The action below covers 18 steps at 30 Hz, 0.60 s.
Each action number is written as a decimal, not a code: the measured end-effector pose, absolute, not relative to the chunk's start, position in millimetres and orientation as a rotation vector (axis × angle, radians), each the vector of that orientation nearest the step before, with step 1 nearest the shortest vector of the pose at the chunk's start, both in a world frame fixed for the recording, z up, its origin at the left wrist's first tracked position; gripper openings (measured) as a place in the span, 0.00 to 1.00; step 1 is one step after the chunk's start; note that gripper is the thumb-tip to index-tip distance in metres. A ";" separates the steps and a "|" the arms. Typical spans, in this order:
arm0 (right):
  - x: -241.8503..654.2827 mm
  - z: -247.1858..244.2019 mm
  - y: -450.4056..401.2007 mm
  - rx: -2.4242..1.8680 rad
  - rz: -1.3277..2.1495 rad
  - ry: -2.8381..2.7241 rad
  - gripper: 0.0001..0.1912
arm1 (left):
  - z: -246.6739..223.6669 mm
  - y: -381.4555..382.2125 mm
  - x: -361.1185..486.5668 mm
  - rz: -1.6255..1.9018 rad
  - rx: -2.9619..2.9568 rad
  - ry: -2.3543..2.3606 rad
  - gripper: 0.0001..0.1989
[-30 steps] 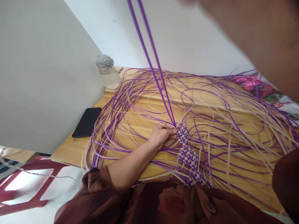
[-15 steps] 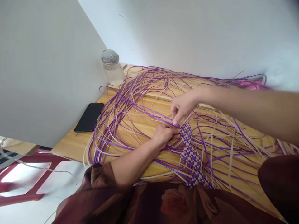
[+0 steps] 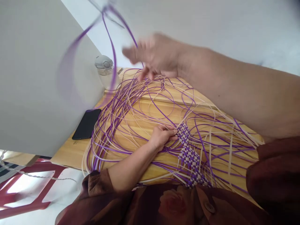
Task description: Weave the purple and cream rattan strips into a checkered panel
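Note:
A purple and cream woven strip (image 3: pixel 188 153) lies on the wooden table, with long loose strands fanning out on both sides. My left hand (image 3: pixel 161 136) is closed at its upper left edge, pinching strands where they leave the weave. My right hand (image 3: pixel 154 57) is raised high above the table and blurred by motion. A purple strand (image 3: pixel 159 109) runs up from the weave's top corner to the fingers of my right hand, where it appears loosely gripped. Beyond them, its free length swings in a blurred loop (image 3: pixel 114 59) at the upper left.
A black phone (image 3: pixel 86 124) lies at the table's left edge. Behind it stands a clear bottle with a grey lid (image 3: pixel 104 67), near a grey wall panel (image 3: pixel 42 78). Bundled loose strands (image 3: pixel 117 115) arc across the table (image 3: pixel 62 147). Red and white furniture (image 3: pixel 35 187) shows lower left.
My right hand has risen up and left from the weave, drawing a purple strand into the air. My left hand stays at the weave's edge.

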State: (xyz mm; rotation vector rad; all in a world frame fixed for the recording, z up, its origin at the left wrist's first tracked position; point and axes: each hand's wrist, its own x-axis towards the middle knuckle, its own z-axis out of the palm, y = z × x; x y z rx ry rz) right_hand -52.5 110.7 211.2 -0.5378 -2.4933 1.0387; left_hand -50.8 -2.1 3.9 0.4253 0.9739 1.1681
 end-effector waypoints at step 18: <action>48.3 95.6 83.4 -0.504 0.580 -3.176 0.10 | -0.4 -2.8 -50.8 1.145 0.506 0.995 0.13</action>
